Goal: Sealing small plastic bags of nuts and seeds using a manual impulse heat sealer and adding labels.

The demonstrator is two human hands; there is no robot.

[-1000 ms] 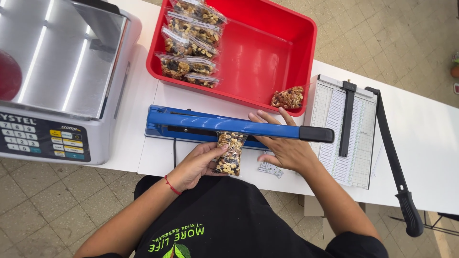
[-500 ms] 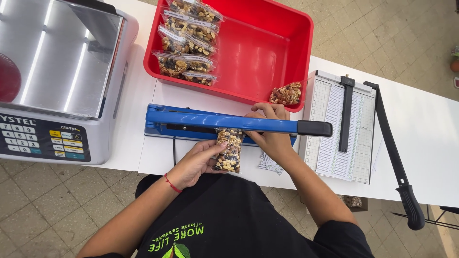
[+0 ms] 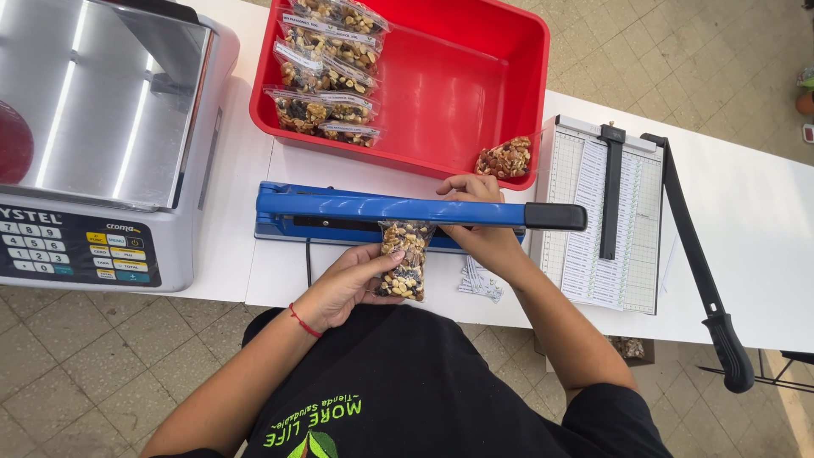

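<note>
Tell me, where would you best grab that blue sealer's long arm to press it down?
Probably at the black grip on the free right end of the blue sealer arm, coming from above. The arm lies flat across the white table, seemingly hinged at its left end, so the far tip should give most leverage. The right hand presses nearer the middle; the left hand holds the bag of nuts.

Glossy red plastic tray [image 3: 475, 102], brushed-metal scale [image 3: 110, 102]

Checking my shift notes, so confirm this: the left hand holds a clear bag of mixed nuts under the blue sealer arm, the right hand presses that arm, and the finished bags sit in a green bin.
One detail is wrong: the bin holding the finished bags is red, not green, as the head view shows. The rest stands: the left hand holds the clear bag of mixed nuts under the blue sealer arm, and the right hand presses it.
</note>
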